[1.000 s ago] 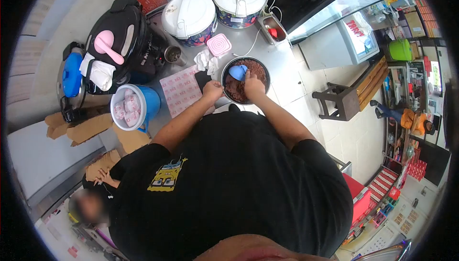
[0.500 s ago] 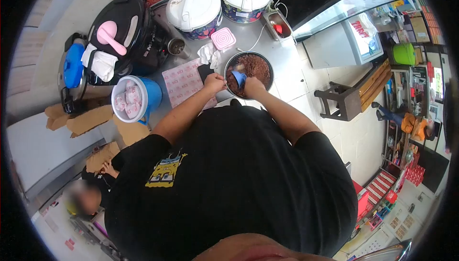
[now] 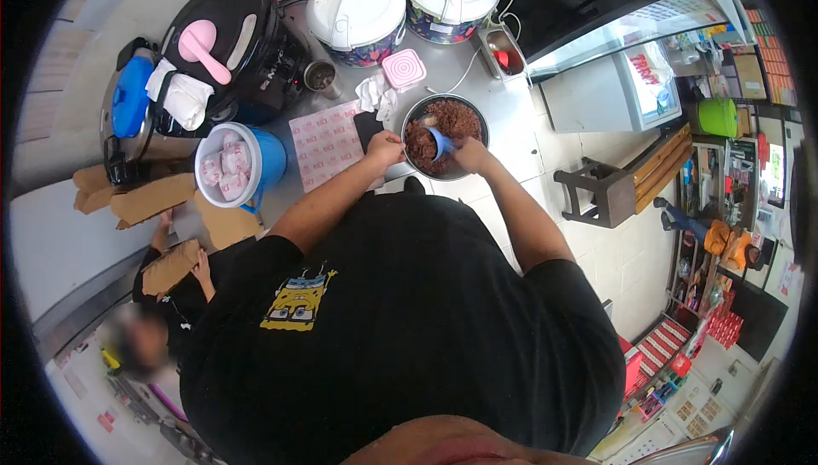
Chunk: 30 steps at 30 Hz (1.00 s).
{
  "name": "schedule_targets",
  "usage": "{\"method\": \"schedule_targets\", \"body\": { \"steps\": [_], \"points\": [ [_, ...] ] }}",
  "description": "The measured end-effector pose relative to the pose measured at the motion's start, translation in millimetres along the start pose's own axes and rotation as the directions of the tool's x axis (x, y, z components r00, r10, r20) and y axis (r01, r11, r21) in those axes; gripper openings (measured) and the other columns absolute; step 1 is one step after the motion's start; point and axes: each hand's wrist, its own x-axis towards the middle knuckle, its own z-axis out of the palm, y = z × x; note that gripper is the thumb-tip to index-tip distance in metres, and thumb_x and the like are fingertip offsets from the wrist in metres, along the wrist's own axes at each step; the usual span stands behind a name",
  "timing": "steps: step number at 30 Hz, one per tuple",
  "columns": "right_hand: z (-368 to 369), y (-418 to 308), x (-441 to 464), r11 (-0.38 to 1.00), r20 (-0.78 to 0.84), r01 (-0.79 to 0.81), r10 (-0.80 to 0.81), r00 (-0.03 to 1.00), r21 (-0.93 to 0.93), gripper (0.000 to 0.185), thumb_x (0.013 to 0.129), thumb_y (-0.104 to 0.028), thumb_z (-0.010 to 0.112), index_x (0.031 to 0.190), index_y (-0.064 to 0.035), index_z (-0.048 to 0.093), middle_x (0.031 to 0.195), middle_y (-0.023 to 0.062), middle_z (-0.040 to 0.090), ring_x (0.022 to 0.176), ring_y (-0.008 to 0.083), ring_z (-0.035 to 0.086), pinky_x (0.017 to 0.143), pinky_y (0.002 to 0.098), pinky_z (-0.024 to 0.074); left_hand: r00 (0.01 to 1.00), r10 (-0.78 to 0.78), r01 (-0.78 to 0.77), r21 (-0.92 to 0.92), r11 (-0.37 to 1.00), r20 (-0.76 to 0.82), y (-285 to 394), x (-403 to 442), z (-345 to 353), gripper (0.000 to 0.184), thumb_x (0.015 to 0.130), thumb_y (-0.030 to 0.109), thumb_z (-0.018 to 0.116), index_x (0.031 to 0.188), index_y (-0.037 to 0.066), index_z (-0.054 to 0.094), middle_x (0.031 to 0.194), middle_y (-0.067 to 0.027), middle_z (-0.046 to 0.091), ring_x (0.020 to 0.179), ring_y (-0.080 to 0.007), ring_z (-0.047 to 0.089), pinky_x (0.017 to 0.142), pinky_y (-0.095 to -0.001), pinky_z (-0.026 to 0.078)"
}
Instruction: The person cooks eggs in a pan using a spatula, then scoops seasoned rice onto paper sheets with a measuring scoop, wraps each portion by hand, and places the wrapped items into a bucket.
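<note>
A round metal pot (image 3: 484,143) holds reddish-brown rice (image 3: 456,115). My right hand (image 3: 470,155) is closed on the handle of a blue scoop (image 3: 439,143), whose bowl is tilted on its side in the rice. At the pot's left edge my left hand (image 3: 386,150) has its fingers pinched on the rim. A printed paper sheet (image 3: 326,148) lies on the metal counter to the left, partly over or beside a dark cloth (image 3: 367,128). Crumpled white tissue (image 3: 376,97) sits just behind the pot.
Two white-lidded pots (image 3: 356,17), a pink square lid (image 3: 404,68), a metal cup (image 3: 321,77) and a steel container (image 3: 503,52) stand behind. Leftward are a black cooker (image 3: 223,39) and a blue bucket (image 3: 271,158) with wrapped packs. A co-worker (image 3: 175,286) handles cardboard at lower left.
My right hand has shifted right and turned the blue scoop onto its side in the rice. My left hand has stayed at the rim. The co-worker's hands have moved on the cardboard.
</note>
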Motion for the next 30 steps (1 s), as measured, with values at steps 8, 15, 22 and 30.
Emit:
{"method": "schedule_targets", "body": {
  "steps": [8, 15, 22, 30],
  "points": [
    [40, -32, 14, 0.932, -0.342, -0.149, 0.029, 0.939, -0.33, 0.058, 0.098, -0.014, 0.047, 0.154, -0.0029, 0.035, 0.134, 0.0279, 0.055, 0.107, 0.0434, 0.069, 0.086, 0.0488, 0.0589, 0.996, -0.018, 0.017, 0.012, 1.0, 0.084, 4, -1, -6, 0.015, 0.092, -0.002, 0.069, 0.105, 0.0, 0.061, 0.096, -0.0089, 0.063, 0.08, -0.0214, 0.069, 0.065, -0.0348, 0.065],
    [-10, -36, 21, 0.897, -0.269, -0.249, 0.154, 0.951, -0.365, 0.038, 0.102, -0.019, 0.045, 0.136, -0.0056, 0.057, 0.119, 0.0247, 0.069, 0.109, 0.0389, 0.071, 0.089, 0.0478, 0.059, 0.999, 0.006, -0.007, 0.012, 1.0, 0.051, 5, -2, -4, 0.014, 0.09, -0.003, 0.071, 0.102, 0.0, 0.064, 0.097, -0.0108, 0.066, 0.08, -0.0235, 0.072, 0.061, -0.0338, 0.065],
    [43, 12, 50, 0.975, -0.145, -0.024, -0.009, 0.989, -0.222, 0.027, 0.087, -0.016, 0.057, 0.099, 0.0035, 0.072, 0.103, 0.0303, 0.07, 0.1, 0.0467, 0.069, 0.092, 0.0538, 0.0552, 0.995, -0.019, 0.016, 0.034, 0.999, 0.096, 9, -3, -7, 0.015, 0.093, -0.001, 0.068, 0.106, 0.0, 0.06, 0.101, -0.0087, 0.061, 0.089, -0.0212, 0.067, 0.07, -0.0355, 0.068],
    [62, -47, -26, 0.996, -0.309, -0.05, 0.026, 0.951, -0.071, 0.025, 0.087, -0.015, 0.058, 0.1, 0.0032, 0.07, 0.091, 0.0345, 0.068, 0.093, 0.0528, 0.067, 0.089, 0.0574, 0.0542, 0.999, 0.002, -0.001, -0.022, 1.0, 0.054, 3, -1, -6, 0.014, 0.09, -0.003, 0.071, 0.103, -0.002, 0.065, 0.099, -0.0117, 0.068, 0.08, -0.0235, 0.073, 0.065, -0.0332, 0.066]
  ]
}}
